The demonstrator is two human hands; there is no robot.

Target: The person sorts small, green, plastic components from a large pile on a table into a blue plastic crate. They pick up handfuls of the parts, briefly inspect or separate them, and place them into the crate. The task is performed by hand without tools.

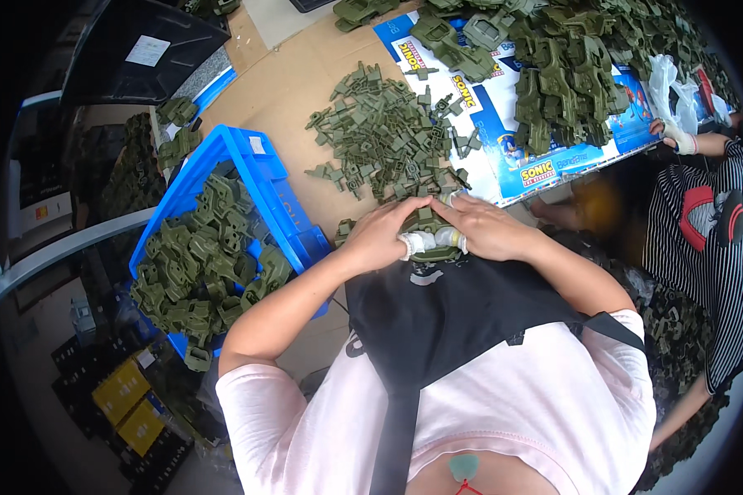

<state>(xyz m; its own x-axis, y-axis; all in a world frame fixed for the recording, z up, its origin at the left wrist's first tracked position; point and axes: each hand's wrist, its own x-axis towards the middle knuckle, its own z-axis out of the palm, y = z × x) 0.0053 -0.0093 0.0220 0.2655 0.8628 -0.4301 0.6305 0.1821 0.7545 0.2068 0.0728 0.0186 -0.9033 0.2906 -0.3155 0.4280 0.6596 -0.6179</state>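
Note:
At the table's near edge, against my black apron, a dark olive-green moulded plastic vehicle part (425,221) sits between my two hands. My left hand (385,234) grips its left side and my right hand (489,228) its right side. Both thumbs or forefingers meet over the top of the part. White wraps cover some fingers on each hand. The fingertips under the part are hidden. Just beyond my hands lies a loose heap of small green plastic pieces (384,132) on the brown cardboard (260,99).
To my left stands a blue crate (260,169) filled with larger green parts (198,264). Stacked green vehicle bodies (553,82) cover the far right, on blue-and-white printed card (504,169). A black bin (140,49) stands far left. Another person in stripes (693,239) works at right.

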